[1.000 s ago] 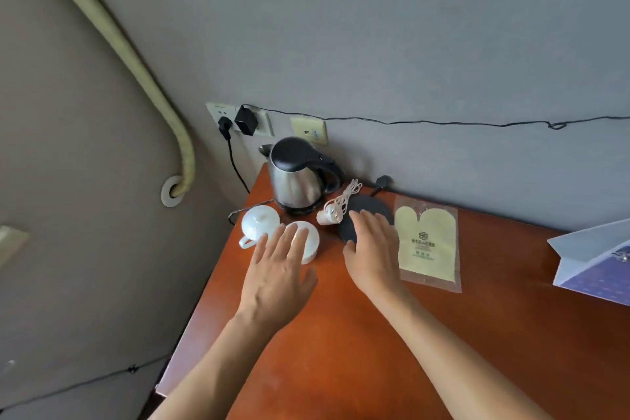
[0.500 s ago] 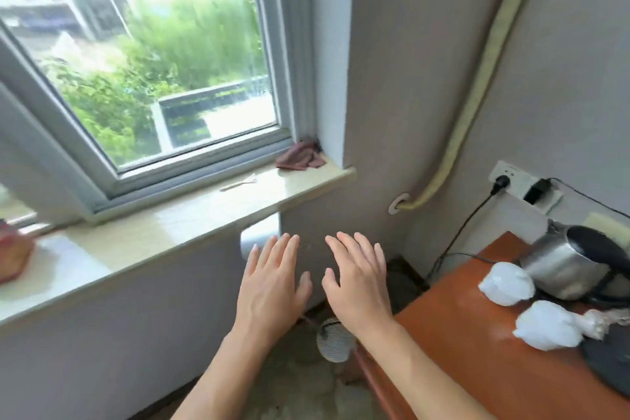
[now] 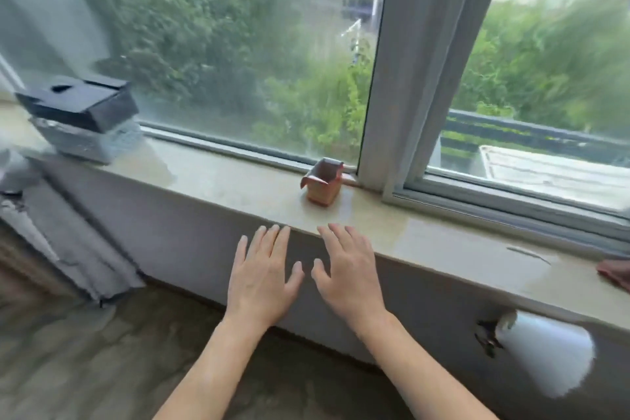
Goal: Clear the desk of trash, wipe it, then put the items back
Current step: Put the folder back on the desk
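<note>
Two flat hands, left hand and right hand (empty), below one small carton.

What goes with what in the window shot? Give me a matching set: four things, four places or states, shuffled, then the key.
Things:
1. small open carton
2. stacked boxes
3. left hand
4. reddish cloth

Places or states:
A. far left end of the sill
B. cut off by the right frame edge
C. on the sill by the window post
D. open, fingers spread, holding nothing

Pairs: 1-C, 2-A, 3-D, 4-B
</note>
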Motion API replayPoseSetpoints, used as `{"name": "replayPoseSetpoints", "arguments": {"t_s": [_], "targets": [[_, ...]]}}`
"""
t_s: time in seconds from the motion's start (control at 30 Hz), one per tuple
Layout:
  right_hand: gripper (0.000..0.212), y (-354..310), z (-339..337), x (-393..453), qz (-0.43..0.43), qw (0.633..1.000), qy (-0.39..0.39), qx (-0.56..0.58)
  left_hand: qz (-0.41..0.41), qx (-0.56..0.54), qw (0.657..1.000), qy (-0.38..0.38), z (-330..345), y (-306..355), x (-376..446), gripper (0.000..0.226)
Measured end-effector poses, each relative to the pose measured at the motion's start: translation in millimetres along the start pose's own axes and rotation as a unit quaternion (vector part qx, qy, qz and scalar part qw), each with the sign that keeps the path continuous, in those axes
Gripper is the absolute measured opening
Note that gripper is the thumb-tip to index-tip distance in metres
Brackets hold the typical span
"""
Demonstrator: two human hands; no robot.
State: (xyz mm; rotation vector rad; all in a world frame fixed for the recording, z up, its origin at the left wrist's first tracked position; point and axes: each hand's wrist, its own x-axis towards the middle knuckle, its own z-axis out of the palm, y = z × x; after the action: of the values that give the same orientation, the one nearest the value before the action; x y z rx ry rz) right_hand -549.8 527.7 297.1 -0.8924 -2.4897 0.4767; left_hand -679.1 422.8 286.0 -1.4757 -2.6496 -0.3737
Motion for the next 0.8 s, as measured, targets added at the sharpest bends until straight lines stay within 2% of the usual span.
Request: {"name": "replayPoseSetpoints", "arguments": {"t_s": [0.13,0.33,0.5,0.8], "targets": [[0.062,-49.7,40.6,40.7,-0.076,0.995,-0.065,0.027,-0.106,0.029,0.994,0.013,-15.9,-65.0,-8.0,0.071],[0.06,-107.2,79.6,92.1,-0.165,0.981,-0.096,0.046,-0.213,0.069,0.974,0.034,-30.0,-130.0,-9.1,0.073],[0.061,-133.7,103.2,138.4,-0.196,0.97,-0.142,0.039,-0.267,0.083,0.96,0.029,-38.6,-159.7,9.9,0.077],[0.065,-155.0,141.1,231.5,-0.196,0.959,-0.196,0.064,-0.304,0.117,0.945,0.027,-41.8,-205.8,89.6,0.079]]}}
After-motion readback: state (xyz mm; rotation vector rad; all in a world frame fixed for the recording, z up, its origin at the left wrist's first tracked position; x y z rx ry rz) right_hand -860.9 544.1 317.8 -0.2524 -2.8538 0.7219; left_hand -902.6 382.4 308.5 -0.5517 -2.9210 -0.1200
